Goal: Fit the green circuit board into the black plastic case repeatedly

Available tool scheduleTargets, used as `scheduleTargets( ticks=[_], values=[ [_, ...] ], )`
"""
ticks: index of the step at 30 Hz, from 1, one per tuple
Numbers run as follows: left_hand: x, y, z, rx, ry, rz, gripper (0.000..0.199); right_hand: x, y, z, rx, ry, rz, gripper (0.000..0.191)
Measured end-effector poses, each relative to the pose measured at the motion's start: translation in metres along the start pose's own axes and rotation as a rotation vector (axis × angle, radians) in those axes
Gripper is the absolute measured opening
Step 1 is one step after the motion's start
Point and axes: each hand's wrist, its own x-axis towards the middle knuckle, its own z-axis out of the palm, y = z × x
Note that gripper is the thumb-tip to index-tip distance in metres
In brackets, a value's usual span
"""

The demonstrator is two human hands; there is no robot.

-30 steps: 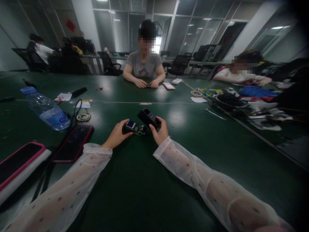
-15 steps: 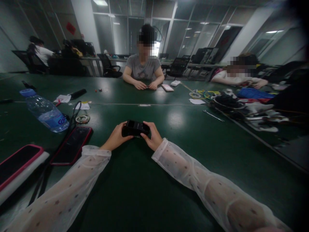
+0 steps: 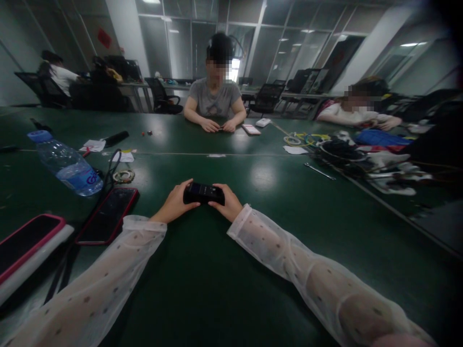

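Between my two hands is a small black boxy device (image 3: pixel 204 194) with a dark screen area and small light marks on its upper face. My left hand (image 3: pixel 176 202) grips its left end, the thumb along the near edge. On the right end, my right hand (image 3: pixel 230 202) is closed around it, fingers behind and thumb at the near side. The far side of the device and some fingertips are hidden. Both forearms wear sheer white dotted sleeves.
Left on the green table (image 3: pixel 224 279) are a water bottle (image 3: pixel 68 166), a red-edged phone (image 3: pixel 108 217), another pink-edged phone (image 3: pixel 29 241) and a bracelet (image 3: pixel 123 176). A wrench (image 3: pixel 319 171) and piled cables (image 3: pixel 347 149) lie right. A person (image 3: pixel 215 99) sits opposite.
The device has tilted slightly between my hands, and its upper face now shows differently. My right thumb has shifted a little left along the near edge.
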Motion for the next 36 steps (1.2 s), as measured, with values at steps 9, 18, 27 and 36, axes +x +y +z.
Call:
scheduleTargets(
  ticks=[9, 18, 27, 36],
  values=[
    [0.001, 0.001, 0.000, -0.041, -0.003, 0.055, 0.076, -0.001, -0.004, -0.007, 0.048, 0.401, 0.005, 0.050],
    [-0.001, 0.006, -0.003, -0.026, -0.002, 0.037, 0.070, 0.003, 0.022, -0.003, 0.085, 0.438, 0.226, 0.047],
    [-0.001, 0.003, -0.003, -0.026, 0.026, 0.014, 0.068, 0.001, 0.009, -0.001, 0.122, 0.324, 0.230, 0.046],
    [-0.002, 0.002, -0.002, -0.046, 0.016, 0.021, 0.065, 0.000, 0.023, -0.002, -0.025, 0.372, 0.169, 0.046]
  ],
)
